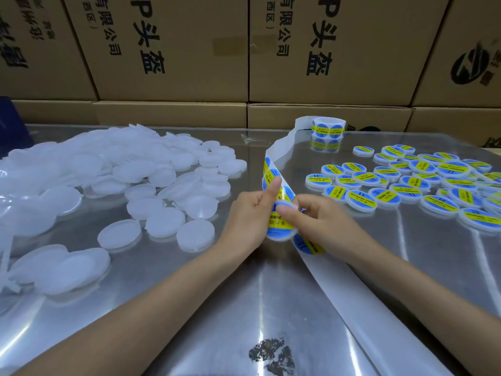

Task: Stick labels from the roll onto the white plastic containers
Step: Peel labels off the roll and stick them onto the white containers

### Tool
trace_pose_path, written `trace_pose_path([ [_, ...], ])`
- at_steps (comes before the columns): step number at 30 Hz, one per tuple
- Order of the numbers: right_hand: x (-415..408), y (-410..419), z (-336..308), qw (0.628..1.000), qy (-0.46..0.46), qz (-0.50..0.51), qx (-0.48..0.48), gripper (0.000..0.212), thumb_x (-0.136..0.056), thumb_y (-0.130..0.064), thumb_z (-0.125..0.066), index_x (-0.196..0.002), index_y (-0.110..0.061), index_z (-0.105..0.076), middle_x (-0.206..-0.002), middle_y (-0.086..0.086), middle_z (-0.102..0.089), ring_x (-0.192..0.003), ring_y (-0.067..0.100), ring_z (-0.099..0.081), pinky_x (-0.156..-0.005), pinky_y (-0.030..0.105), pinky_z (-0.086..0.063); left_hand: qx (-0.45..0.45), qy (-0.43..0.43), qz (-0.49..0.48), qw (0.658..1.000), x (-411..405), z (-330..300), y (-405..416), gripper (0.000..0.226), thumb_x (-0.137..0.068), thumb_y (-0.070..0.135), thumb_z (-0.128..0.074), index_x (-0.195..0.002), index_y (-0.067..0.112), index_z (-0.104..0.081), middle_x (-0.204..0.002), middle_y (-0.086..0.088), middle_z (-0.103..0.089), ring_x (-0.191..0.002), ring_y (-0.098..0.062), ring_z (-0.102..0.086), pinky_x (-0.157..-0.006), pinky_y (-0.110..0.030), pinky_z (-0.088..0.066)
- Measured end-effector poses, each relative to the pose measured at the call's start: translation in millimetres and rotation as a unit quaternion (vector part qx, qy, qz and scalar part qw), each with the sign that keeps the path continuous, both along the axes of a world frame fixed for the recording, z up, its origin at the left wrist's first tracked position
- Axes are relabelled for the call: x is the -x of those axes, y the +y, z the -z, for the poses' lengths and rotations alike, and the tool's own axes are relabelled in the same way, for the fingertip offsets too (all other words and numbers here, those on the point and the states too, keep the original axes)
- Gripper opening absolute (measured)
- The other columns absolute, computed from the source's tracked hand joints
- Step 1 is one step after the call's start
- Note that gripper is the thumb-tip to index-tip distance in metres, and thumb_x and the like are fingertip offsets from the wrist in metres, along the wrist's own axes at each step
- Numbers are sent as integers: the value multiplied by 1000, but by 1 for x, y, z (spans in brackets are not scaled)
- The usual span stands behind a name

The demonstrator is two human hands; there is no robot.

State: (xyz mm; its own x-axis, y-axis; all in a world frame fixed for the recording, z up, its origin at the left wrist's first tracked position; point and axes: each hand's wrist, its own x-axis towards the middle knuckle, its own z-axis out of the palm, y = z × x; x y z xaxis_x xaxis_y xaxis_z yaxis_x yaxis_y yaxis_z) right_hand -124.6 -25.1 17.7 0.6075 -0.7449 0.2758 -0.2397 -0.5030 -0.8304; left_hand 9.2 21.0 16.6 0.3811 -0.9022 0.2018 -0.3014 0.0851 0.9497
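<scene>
On the shiny metal table (244, 308) the job looks to be somewhere in the middle. To the person's right lies a spread of finished containers (423, 183), each flat white round case already carrying a blue and yellow label on top; they sit close together, some overlapping. To the left is a larger heap of bare containers (141, 180), translucent white and unlabelled, so by the look of the two piles more is left than done. The roll of labels (328, 128) stands near the far edge of the table, in front of stacked cardboard boxes (168, 50), and its strip (280, 147) runs toward the person, with the spent backing paper (349, 297) trailing off the near right side. Between the two piles the hands meet over one container (280, 226), which already shows a label on its face. The left hand (250, 210) holds this container with curled fingers, its thumb raised and pressing on the strip above. The right hand (317, 215) has its fingers bent around the strip beside the container, the thumb laid across the label as if smoothing it or pulling it free of the backing; which of the two cannot be told.
</scene>
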Motion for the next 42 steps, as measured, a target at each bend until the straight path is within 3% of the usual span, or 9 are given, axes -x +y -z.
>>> trace_pose_path([
  [8, -2, 8, -5, 995, -78, 40, -51, 46, -103, -25, -29, -59, -13, -40, -37, -11, -34, -36, 3, -27, -38, 15, -24, 78, -53, 72, 993, 14, 4, 2, 22, -90, 50, -53, -88, 30, -58, -73, 18, -64, -67, -3, -64, -56, -15, -48],
  [14, 1, -2, -10, 992, -56, 71, -84, 47, -100, -34, -39, -57, -14, -39, -36, -8, -33, -33, 4, -27, -37, 12, -25, 73, -173, 75, 979, -4, -7, 5, 28, -101, 34, -33, -96, 16, -53, -74, 5, -64, -65, -11, -61, -65, -33, -51],
  [18, 18, -24, -11, 946, -145, 191, -218, 42, -98, -42, -42, -69, -13, -55, -46, -8, -59, -35, 3, -49, -38, 13, -37, -49, -420, -59, 904, -32, -12, 5, 37, -97, 47, -31, -114, 19, -49, -101, 0, -63, -97, -25, -56, -80, -40, -46],
  [22, 38, -41, -12, 891, -218, 158, -365, 29, -99, -32, -44, -115, -11, -56, -101, -3, -71, -72, 4, -69, -54, 17, -50, -169, -543, -142, 810, -47, -11, 6, 41, -98, 43, -38, -123, 12, -48, -123, -8, -51, -114, -31, -45, -84, -38, -41],
  [25, 44, -46, -12, 891, -165, 145, -398, 25, -98, -19, -47, -118, -8, -57, -104, 5, -69, -75, 8, -69, -53, 18, -52, -244, -559, -148, 779, -50, -7, 8, 42, -99, 43, -35, -123, 12, -47, -126, -8, -47, -116, -31, -43, -78, -35, -34],
  [29, 35, -38, -10, 948, -70, 134, -279, 13, -93, -20, -54, -95, -16, -66, -78, -4, -74, -68, 11, -68, -60, 20, -52, -244, -562, -109, 783, -48, -6, 7, 33, -100, 35, -36, -119, 13, -50, -123, -8, -48, -113, -30, -49, -83, -36, -40],
  [35, 28, -27, -15, 972, 80, 145, 167, 15, -76, -25, -73, -66, -32, -63, -78, -12, -59, -67, -11, -48, -59, 6, -36, -134, -511, 21, 849, -40, -6, 4, 26, -97, 16, -41, -117, 17, -57, -123, -1, -52, -113, -23, -51, -92, -39, -44],
  [39, 38, -28, -24, 958, 269, -42, 91, 21, -73, -40, -75, -90, -45, -64, -104, -13, -59, -91, -1, -52, -76, 13, -43, -58, -466, 56, 881, -34, -4, 4, 27, -94, 26, -51, -120, 24, -58, -126, 7, -54, -116, -15, -50, -95, -35, -42],
  [42, 44, -29, -21, 935, 332, -118, 31, 51, -74, -42, -74, -116, -54, -47, -96, -25, -51, -75, -8, -48, -67, 8, -39, -29, -435, 100, 894, -26, 0, 5, 45, -86, 45, -61, -127, 28, -54, -128, 13, -54, -118, -7, -48, -98, -28, -40],
])
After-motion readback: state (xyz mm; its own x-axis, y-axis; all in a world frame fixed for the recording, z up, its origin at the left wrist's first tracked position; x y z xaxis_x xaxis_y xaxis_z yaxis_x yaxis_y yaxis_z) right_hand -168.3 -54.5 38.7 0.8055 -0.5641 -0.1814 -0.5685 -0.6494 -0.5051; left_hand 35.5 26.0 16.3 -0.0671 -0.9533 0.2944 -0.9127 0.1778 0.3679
